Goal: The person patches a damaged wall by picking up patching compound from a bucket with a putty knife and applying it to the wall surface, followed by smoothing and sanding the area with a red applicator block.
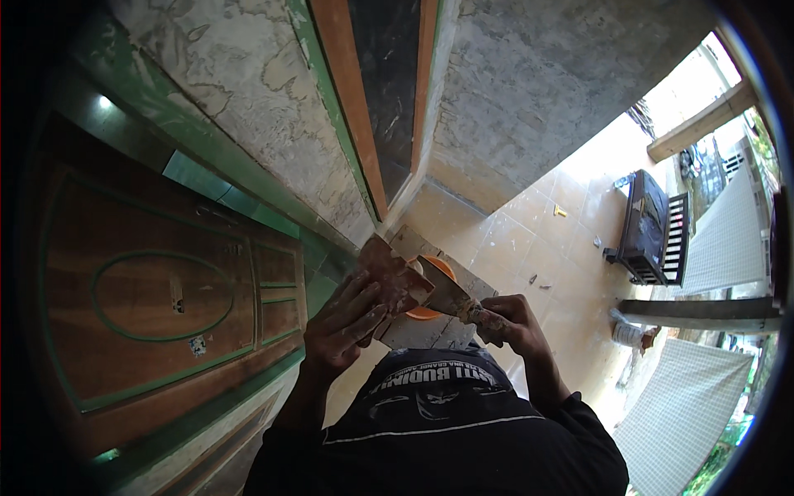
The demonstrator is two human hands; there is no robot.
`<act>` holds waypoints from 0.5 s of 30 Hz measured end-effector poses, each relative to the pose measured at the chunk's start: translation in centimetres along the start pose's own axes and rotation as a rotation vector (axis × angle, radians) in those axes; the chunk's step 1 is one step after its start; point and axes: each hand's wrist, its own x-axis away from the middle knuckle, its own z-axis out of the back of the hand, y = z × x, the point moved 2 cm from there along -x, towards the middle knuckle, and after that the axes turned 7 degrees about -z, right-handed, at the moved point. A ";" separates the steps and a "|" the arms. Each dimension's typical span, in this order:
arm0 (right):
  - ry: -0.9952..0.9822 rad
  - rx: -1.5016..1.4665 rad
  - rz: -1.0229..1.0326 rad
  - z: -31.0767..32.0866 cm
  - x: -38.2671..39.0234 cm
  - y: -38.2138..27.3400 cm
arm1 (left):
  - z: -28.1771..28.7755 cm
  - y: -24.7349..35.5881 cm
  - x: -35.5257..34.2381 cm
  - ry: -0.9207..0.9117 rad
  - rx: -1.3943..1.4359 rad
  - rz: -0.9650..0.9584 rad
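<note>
My left hand (pixel 349 321) is closed on a reddish-brown flat board (pixel 397 277) smeared with pale putty, its fingers lying along the board's near side. In my right hand (pixel 513 324) is the handle of a putty knife (pixel 444 291), gripped in closed fingers. The knife's wide metal blade points left and reaches the board's right edge; whether they touch I cannot tell. Below both tools is an orange bucket (pixel 424 313), partly hidden by them. It appears to stand on a greyish, stained plank (pixel 405 333) just in front of my body.
A patchy plastered wall (pixel 256 91) and a wood-framed dark window (pixel 385 83) rise ahead. At left is a brown door (pixel 165 289) with green trim. Tiled floor (pixel 517 240) spreads right, holding a yellow object (pixel 560 212) and a dark wooden bench (pixel 649 227). A grey wall (pixel 513 91) stands ahead right.
</note>
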 end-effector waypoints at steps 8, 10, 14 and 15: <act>-0.016 -0.172 0.048 0.0 1.2 -0.5 | -0.4 -1.6 1.6 0.058 0.244 0.574; 0.245 -0.094 0.218 -0.9 0.5 -0.2 | -1.0 -2.1 2.0 0.238 0.729 0.932; 0.580 0.626 0.574 -1.6 -1.6 1.5 | -1.4 -1.8 1.2 0.310 1.289 1.119; 0.564 0.631 0.580 -1.4 -1.9 2.2 | -1.3 -1.8 1.0 0.310 1.346 1.123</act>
